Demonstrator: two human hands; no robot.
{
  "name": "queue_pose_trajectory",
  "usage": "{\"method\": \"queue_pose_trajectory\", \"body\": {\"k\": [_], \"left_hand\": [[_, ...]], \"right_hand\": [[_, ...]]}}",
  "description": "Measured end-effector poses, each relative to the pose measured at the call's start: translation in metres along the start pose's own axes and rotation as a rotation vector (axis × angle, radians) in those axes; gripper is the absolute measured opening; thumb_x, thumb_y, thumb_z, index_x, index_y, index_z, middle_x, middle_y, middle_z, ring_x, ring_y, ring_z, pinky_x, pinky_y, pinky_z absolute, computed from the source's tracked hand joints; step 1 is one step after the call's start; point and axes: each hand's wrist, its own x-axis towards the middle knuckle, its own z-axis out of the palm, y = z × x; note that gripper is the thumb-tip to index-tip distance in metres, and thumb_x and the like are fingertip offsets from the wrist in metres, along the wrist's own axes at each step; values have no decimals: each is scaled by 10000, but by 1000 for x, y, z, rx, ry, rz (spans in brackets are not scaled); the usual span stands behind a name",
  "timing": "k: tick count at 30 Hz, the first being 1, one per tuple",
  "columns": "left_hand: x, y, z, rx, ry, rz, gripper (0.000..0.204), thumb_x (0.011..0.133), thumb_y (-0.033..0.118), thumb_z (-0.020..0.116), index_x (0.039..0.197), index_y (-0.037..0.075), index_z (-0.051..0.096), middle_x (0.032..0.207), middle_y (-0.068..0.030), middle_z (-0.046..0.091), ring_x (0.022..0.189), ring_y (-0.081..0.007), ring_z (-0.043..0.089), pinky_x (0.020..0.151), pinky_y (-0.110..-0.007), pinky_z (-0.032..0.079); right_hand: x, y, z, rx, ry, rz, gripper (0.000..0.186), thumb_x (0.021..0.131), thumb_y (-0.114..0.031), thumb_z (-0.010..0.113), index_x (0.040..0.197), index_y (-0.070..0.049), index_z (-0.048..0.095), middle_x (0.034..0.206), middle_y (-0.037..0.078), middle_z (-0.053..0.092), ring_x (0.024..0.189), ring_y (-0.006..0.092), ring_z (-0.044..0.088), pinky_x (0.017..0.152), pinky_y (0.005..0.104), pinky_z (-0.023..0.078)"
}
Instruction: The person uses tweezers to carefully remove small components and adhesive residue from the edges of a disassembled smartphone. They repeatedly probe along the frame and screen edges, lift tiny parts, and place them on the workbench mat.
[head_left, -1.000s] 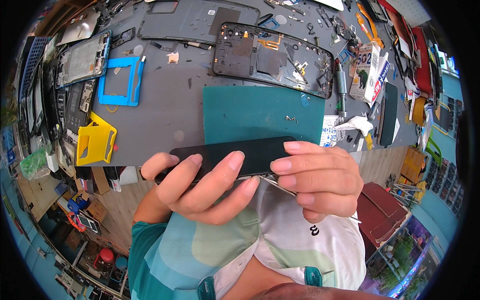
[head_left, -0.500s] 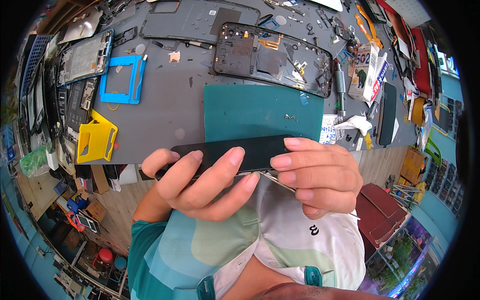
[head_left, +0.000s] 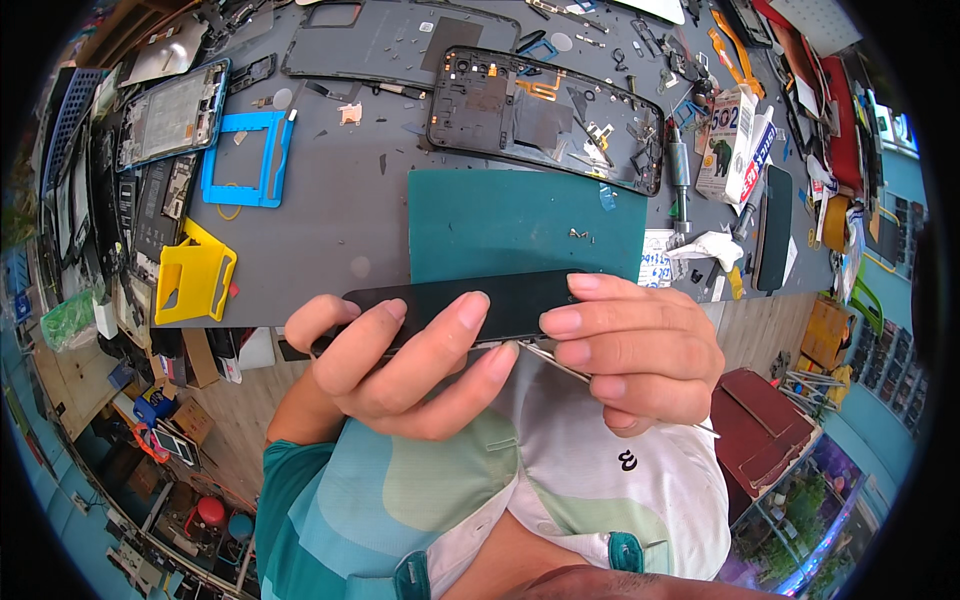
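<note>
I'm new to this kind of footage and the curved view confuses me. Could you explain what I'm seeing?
There is no machine here, just a person's two bare hands. The view comes from a wide fisheye camera worn on the head and looking down, so straight edges bend toward the rim.

The left hand holds a black phone-shaped slab. The right hand has its fingertips at the slab's right end and also holds a slim metal tool, probably tweezers.

Beyond them, a green mat lies on a grey worktop. Around it are an opened black phone housing, a blue plastic frame, a yellow phone stand and many small parts.
</note>
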Motion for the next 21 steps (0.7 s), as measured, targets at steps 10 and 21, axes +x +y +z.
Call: {"method": "queue_pose_trajectory", "body": {"k": [10, 21], "left_hand": [[0, -1, 1, 2, 13, 10, 193, 1019, 329, 646, 1208, 362, 667, 1282, 142, 691, 1007, -146, 455, 820, -360, 316], [1, -2, 1, -1, 11, 17, 189, 1017, 331, 650, 1202, 365, 671, 1271, 142, 695, 996, -144, 453, 821, -357, 316]], "right_hand": [[0, 1, 1, -16, 13, -13, 215, 1000, -133, 712, 1019, 66, 634, 1087, 251, 733, 1059, 423, 754, 943, 590, 632], [0, 0, 3, -25, 34, -5, 198, 1015, -126, 694, 1008, 62, 630, 1044, 244, 738, 1032, 414, 761, 931, 581, 640]]}}
